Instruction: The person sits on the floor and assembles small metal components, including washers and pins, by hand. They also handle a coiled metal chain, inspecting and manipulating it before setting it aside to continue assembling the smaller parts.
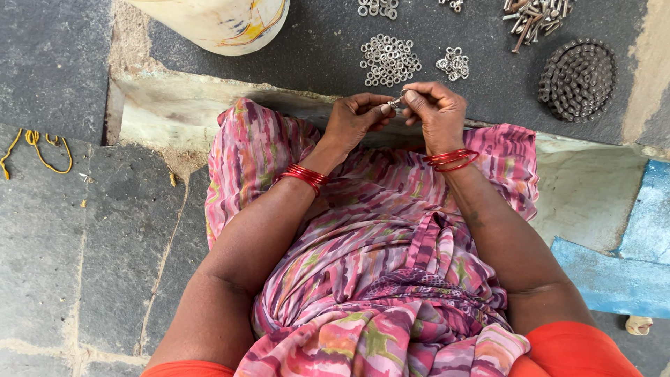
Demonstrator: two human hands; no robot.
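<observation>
Stone floor (84, 230), washers (389, 60) heaped upper centre within reach; left hand (356, 120) and right hand (436, 108) each pinch one small metal fastener (396, 102), grips closed.

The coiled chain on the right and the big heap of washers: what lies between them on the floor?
In the head view, a smaller heap of washers lies between the coiled chain and the big heap of washers.

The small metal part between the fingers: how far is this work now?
Done: cannot tell; no finished pieces show. In hand: the left hand and right hand pinch a small silver metal part. Left: a pile of small silver rings, a smaller ring pile and grey bolts on the stone floor.
</observation>
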